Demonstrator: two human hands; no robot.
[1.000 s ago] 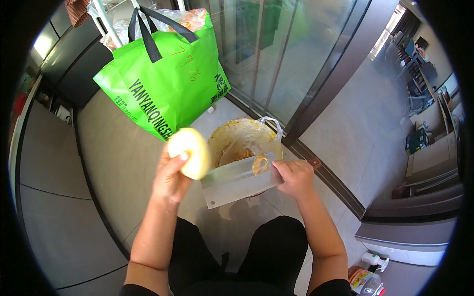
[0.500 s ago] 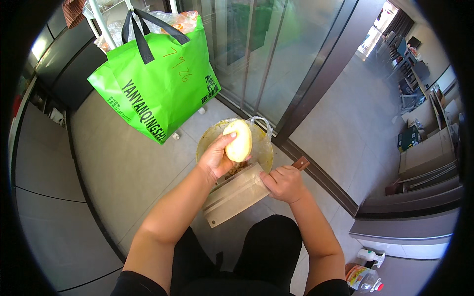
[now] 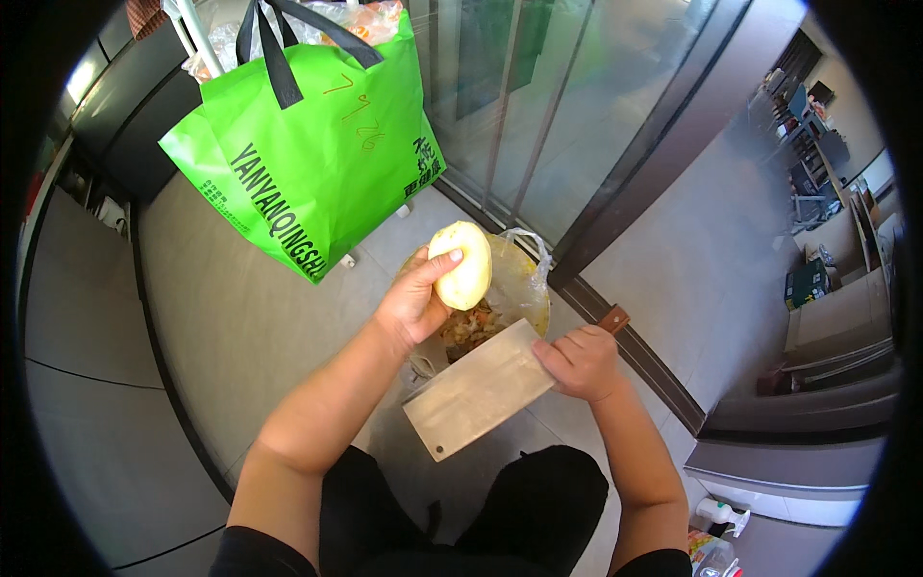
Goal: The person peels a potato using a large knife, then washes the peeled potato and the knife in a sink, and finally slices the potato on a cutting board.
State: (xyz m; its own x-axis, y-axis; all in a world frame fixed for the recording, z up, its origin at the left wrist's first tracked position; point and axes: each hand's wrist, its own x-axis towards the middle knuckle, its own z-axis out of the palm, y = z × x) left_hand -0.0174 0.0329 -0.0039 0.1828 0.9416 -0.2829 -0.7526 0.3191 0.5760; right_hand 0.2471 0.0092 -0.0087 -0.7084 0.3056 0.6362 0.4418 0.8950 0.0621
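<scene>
My left hand [image 3: 413, 303] grips a pale yellow peeled potato [image 3: 463, 269], thumb across its front, above a waste bin. The potato stands upright in the fingers. My right hand [image 3: 582, 361] is wrapped round a cleaver [image 3: 481, 394], with the end of its brown wooden handle showing past the fist. The broad metal blade slants down to the left, below the potato and apart from it, over the near side of the bin. Lined with a clear plastic bag, the bin [image 3: 535, 286] holds mixed food scraps [image 3: 469, 332]. Blade and hand hide part of it.
A large green shopping bag [image 3: 308, 163] with black handles hangs or stands at the far left, by a white frame. Behind the bin is a glass door [image 3: 538, 125] with a dark frame. Grey cabinets [image 3: 87, 298] line the left; a spray bottle [image 3: 721, 516] stands lower right.
The cleaver and my right hand have shifted right and slightly down, showing more scraps in the bin. The potato stays in my left hand. The whole view has shifted a little.
</scene>
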